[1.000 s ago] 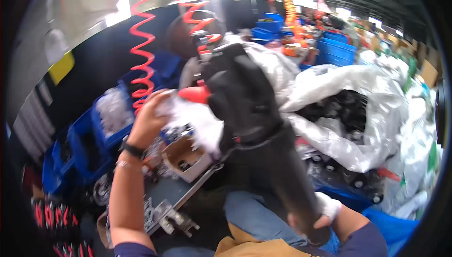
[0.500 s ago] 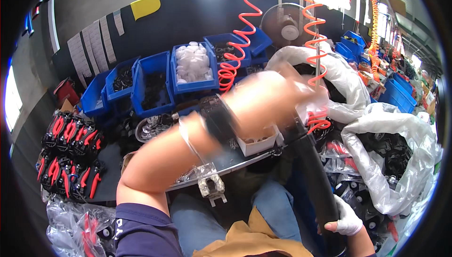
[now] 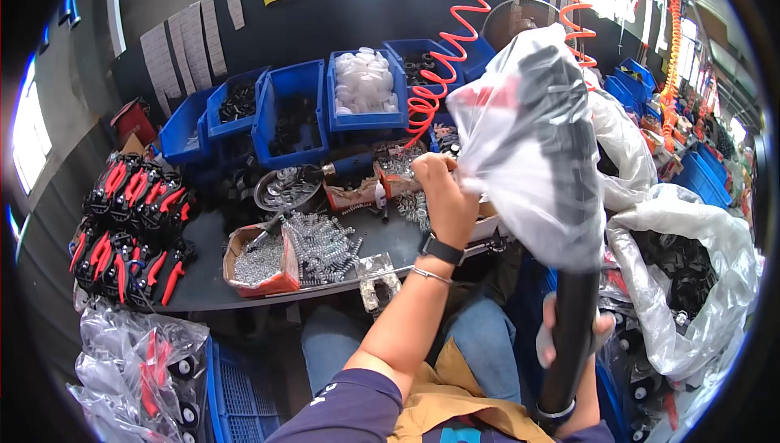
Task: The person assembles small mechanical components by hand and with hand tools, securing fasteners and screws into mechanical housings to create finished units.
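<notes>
A long black tube stands tilted in front of me, its upper part inside a clear plastic bag. Something red shows through the film near the top. At the bag's left edge, my left hand pinches the plastic with closed fingers; a dark watch and a bracelet circle that wrist. My right hand, in a white glove that bares the fingertips, wraps round the tube below the bag. Part of that hand is hidden behind the tube.
Springs fill a carton and lie loose beside it on the dark bench. Black-and-red tools are stacked at left. Blue bins line the back. A red coiled hose hangs down. A sack of black parts stands right.
My left arm has drawn back from its far-right reach. The bag now covers the tube's upper part, and the tube has come up higher in my right hand. The view has shifted slightly.
</notes>
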A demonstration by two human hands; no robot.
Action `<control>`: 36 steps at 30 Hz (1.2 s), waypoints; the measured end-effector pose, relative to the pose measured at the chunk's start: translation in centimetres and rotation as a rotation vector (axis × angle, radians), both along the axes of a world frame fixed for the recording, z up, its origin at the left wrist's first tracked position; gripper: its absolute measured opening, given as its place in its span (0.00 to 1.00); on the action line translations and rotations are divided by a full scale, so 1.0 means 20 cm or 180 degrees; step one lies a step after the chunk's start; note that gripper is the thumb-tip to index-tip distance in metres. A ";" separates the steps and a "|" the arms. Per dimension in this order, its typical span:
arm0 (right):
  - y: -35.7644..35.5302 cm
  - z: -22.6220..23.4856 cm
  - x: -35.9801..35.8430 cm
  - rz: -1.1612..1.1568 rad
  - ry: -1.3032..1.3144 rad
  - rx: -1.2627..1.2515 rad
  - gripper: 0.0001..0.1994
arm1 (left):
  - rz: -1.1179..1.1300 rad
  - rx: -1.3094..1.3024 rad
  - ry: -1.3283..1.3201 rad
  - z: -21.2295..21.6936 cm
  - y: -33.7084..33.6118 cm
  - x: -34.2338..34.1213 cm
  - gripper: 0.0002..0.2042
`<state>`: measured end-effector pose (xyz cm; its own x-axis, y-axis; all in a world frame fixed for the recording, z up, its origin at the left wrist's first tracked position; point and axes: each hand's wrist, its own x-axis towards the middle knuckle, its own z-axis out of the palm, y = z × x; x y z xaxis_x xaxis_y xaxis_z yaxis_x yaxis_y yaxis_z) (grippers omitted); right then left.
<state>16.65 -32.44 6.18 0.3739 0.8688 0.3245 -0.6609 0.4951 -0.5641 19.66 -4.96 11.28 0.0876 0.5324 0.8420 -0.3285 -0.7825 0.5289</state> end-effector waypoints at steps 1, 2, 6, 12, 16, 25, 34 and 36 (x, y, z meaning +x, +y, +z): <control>0.04 0.01 0.00 0.0035 -0.0008 0.0002 0.39 | -0.0166 0.0258 0.0209 -0.05 0.05 -0.01 0.11; 0.05 0.03 0.02 -0.0125 0.0020 0.0001 0.39 | -0.0355 0.0402 0.0308 -0.11 -0.03 -0.05 0.11; 0.16 0.04 -0.02 -0.0850 0.0346 0.0105 0.38 | -0.2002 0.0668 0.0444 -0.23 -0.42 -0.53 0.14; 0.45 0.12 -0.20 -0.0879 0.1334 -0.0010 0.35 | -0.3287 0.0727 0.1043 -0.54 -0.34 -1.04 0.10; 0.53 0.07 -0.25 -0.0741 0.0622 -0.1260 0.33 | -0.3192 0.0326 0.1894 -0.70 -0.22 -1.11 0.06; 1.32 0.01 -1.16 -0.1010 -0.4065 -0.0738 0.28 | 0.0342 -0.1561 0.0137 -0.40 0.21 -1.75 0.45; 1.64 0.18 -1.88 0.3520 -0.2805 -0.0101 0.47 | 0.2529 -0.1537 -0.0252 -0.15 0.22 -3.05 0.21; 1.70 0.19 -2.11 0.3479 -0.2859 -0.0033 0.46 | 0.4762 -0.0687 0.1393 -0.16 0.03 -3.23 0.25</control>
